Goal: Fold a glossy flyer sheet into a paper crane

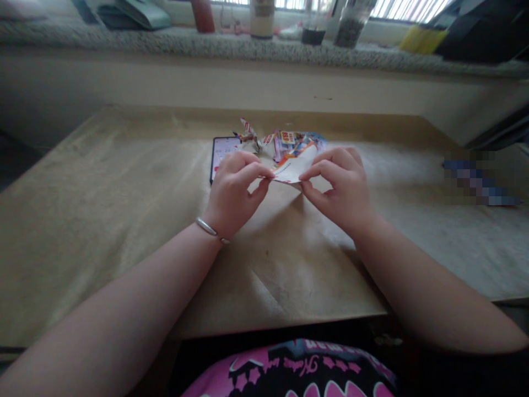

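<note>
Between my two hands, over the middle of the table, is a piece of printed paper [295, 166], white with orange and red along its far side. My left hand [239, 187] pinches its left edge between thumb and fingers. The right edge is pinched the same way by my right hand [339, 179]. Just beyond the paper lie a crumpled white wrapper [252, 142] with red print and a colourful plastic packet [289, 139]. A phone [223, 150] with a lit screen lies flat behind my left hand, which partly covers it.
A tan cover lies over the table [124, 220]. At the right is a flat blue item [479, 182], blurred out. Along the stone windowsill [231, 47] stand a red container [202, 15], a jar with dark contents [351, 25] and a yellow object [424, 38].
</note>
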Motion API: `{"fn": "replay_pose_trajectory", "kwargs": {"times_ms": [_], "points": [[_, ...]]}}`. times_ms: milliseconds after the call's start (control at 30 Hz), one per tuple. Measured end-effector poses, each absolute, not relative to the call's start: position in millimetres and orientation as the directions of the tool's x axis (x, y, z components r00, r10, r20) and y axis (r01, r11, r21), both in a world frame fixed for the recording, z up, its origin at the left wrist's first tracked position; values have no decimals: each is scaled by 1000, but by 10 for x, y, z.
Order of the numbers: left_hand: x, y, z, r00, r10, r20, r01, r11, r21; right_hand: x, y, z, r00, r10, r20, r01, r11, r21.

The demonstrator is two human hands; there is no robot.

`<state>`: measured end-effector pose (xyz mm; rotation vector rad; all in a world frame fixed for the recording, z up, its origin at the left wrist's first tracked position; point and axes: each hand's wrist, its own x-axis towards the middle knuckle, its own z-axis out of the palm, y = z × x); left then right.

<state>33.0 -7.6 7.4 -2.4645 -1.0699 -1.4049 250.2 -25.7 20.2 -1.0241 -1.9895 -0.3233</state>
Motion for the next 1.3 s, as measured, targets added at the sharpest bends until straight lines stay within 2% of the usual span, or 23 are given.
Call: {"fn": "replay_pose_trajectory", "kwargs": {"times_ms": [167, 333, 500, 633, 833, 1067, 1200, 1300], "points": [[343, -113, 100, 195, 546, 815, 599, -724, 342, 2528, -256, 196, -312, 546, 778, 754, 640, -147], [348, -116, 87, 200, 552, 810, 552, -746, 372, 2522, -237, 183, -333, 579, 744, 756, 636, -157], [325, -69, 69, 223, 539, 812, 563, -752, 344, 2535, -206, 137, -360, 736, 573, 772, 580, -260], [303, -35, 45, 306, 509, 804, 510, -801, 314, 2545, -197, 131, -303, 803, 514, 786, 515, -342], [304, -32, 7, 463, 514, 722, 487, -828, 277, 2566, -191, 148, -255, 809, 530, 773, 499, -391], [313, -47, 30, 572, 442, 691, 457, -871, 179, 2562, -182, 105, -284, 800, 529, 745, 531, -404], [323, -86, 86, 564, 437, 700, 472, -867, 161, 2572, -169, 126, -285, 817, 501, 762, 510, -400], [332, -113, 111, 499, 451, 740, 466, -859, 210, 2600, -169, 176, -306, 811, 498, 767, 520, -377]]}}
